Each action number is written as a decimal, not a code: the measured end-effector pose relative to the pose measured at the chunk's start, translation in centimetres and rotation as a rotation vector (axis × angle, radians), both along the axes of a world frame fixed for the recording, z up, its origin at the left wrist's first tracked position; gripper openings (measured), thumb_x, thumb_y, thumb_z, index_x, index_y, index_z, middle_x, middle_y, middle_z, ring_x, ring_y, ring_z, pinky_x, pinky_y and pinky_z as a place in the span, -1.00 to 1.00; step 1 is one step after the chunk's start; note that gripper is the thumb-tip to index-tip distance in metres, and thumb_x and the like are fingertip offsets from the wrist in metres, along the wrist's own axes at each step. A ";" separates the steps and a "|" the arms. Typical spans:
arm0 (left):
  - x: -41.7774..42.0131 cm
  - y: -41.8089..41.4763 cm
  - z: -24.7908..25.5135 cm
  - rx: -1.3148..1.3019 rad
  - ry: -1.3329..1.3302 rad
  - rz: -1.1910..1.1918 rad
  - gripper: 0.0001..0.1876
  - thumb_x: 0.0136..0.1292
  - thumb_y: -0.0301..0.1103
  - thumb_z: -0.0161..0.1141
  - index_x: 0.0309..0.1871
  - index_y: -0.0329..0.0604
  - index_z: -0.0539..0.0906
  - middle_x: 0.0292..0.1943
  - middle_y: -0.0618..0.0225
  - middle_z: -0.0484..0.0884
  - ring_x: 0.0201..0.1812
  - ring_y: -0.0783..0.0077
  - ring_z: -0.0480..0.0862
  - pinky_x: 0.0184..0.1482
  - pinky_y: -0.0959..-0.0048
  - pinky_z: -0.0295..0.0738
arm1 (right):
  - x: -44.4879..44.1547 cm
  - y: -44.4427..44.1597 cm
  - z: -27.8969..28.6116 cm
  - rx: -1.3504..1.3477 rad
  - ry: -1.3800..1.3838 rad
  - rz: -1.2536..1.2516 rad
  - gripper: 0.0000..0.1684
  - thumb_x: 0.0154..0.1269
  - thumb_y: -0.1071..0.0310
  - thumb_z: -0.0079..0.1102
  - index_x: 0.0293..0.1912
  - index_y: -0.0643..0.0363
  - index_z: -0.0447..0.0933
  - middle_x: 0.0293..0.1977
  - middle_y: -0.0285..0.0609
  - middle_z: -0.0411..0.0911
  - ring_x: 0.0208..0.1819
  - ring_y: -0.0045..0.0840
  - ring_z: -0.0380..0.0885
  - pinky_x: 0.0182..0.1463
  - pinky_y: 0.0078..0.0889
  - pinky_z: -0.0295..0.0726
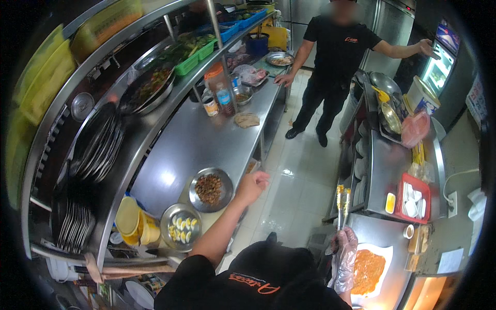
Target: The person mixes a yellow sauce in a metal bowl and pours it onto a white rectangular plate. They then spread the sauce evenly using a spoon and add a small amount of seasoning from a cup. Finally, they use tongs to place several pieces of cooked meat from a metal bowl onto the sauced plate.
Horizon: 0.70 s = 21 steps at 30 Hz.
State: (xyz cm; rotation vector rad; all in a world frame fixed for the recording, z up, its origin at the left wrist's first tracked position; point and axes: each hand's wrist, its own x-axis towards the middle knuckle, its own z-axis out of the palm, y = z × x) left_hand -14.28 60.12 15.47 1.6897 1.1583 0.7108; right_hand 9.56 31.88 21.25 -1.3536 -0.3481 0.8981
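My left hand (pixel 252 186) is held out over the floor by the steel table, empty, with its fingers loosely bent. Near it on the table are a metal bowl of browned chopped food (pixel 208 189) and a metal bowl of cut boiled eggs (pixel 181 227). In a clear plastic glove, my right hand (pixel 345 252) grips metal tongs (pixel 343 211) upright, their tips coated with yellow-orange food. Just beside this hand, a white dish of orange saucy food (pixel 368 271) lies on the right steel counter.
A co-worker (pixel 335 69) stands ahead, one hand on the far table end. Stacked dark plates (pixel 100 143) fill the left shelf. A red basket (pixel 401 186) of small white dishes and a steel bowl (pixel 383 83) are at right. A yellow tub (pixel 128 217) stands at left.
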 end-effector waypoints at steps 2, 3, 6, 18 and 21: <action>2.5 1.8 0.1 -0.136 -0.019 -0.009 -0.80 0.36 -0.39 0.30 -0.02 -0.24 0.74 -0.34 0.39 0.77 -0.42 0.59 0.66 -0.32 0.51 0.57 | 2.2 2.3 -0.9 -0.087 -0.022 0.011 -0.82 0.45 0.29 0.23 -0.11 0.19 0.59 -0.53 -0.37 0.49 -0.59 -0.74 0.35 -0.52 -0.63 0.28; 3.9 3.0 0.5 -0.205 -0.023 -0.018 -0.81 0.36 -0.39 0.30 -0.04 -0.24 0.74 -0.35 0.40 0.76 -0.44 0.60 0.65 -0.33 0.52 0.57 | 3.4 3.4 -1.5 -0.130 -0.028 0.012 -0.82 0.45 0.28 0.24 -0.11 0.19 0.59 -0.53 -0.37 0.50 -0.59 -0.74 0.36 -0.51 -0.63 0.29; 8.1 10.1 0.0 -0.177 0.001 0.075 -0.79 0.38 -0.31 0.30 -0.10 -0.28 0.75 -0.38 0.32 0.76 -0.44 0.51 0.66 -0.33 0.42 0.58 | 8.2 7.7 -3.8 -0.175 -0.024 -0.016 -0.80 0.41 0.34 0.28 -0.08 0.25 0.61 -0.51 -0.34 0.53 -0.56 -0.72 0.40 -0.49 -0.61 0.33; 18.6 48.5 0.3 -0.065 -0.132 0.441 -0.64 0.39 0.00 0.27 -0.29 -0.14 0.72 -0.53 0.40 0.62 -0.50 0.51 0.55 -0.43 0.45 0.39 | 25.6 31.4 -5.7 -0.113 -0.086 0.030 -0.62 0.32 0.31 0.42 0.01 0.37 0.60 -0.27 -0.18 0.66 -0.30 -0.60 0.59 -0.20 -0.50 0.55; 24.7 54.9 -1.2 -0.297 -0.263 0.349 -0.76 0.39 -0.13 0.28 -0.14 -0.11 0.66 -0.46 0.40 0.64 -0.51 0.59 0.51 -0.50 0.52 0.37 | 26.7 34.9 -3.6 -0.146 -0.085 -0.052 -0.65 0.31 0.37 0.41 0.01 0.34 0.58 -0.31 -0.17 0.64 -0.40 -0.60 0.57 -0.30 -0.51 0.54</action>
